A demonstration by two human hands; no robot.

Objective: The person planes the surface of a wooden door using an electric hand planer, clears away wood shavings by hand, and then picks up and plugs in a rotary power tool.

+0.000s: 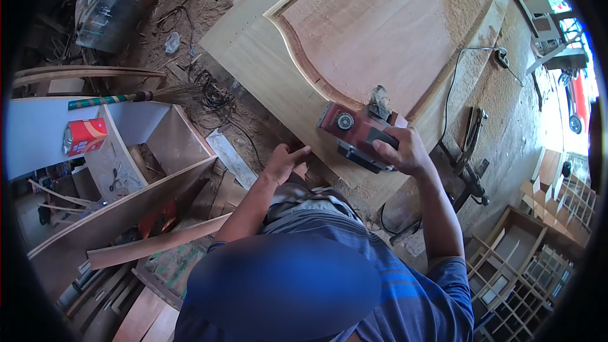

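A red and black power planer [361,134] rests on the near corner of a pale wooden door panel [253,57]. My right hand [406,151] is wrapped round the planer's black rear handle. A grey, crumpled piece [379,102] sticks up from the far side of the tool. Just left of the panel's edge is my left hand [285,161], with a finger stretched towards the panel and the others curled; nothing shows in it. The panel has a curved moulding [292,44] around a reddish inner field, with wood shavings [459,6] at its far right.
At left stands an open wooden cabinet [120,152] with a red can [85,137]. Cables [215,96] and debris lie on the floor beyond my left hand. A cord [451,92] crosses the panel's right side, near a metal clamp [467,145]. Wooden lattice frames [516,278] lie at lower right.
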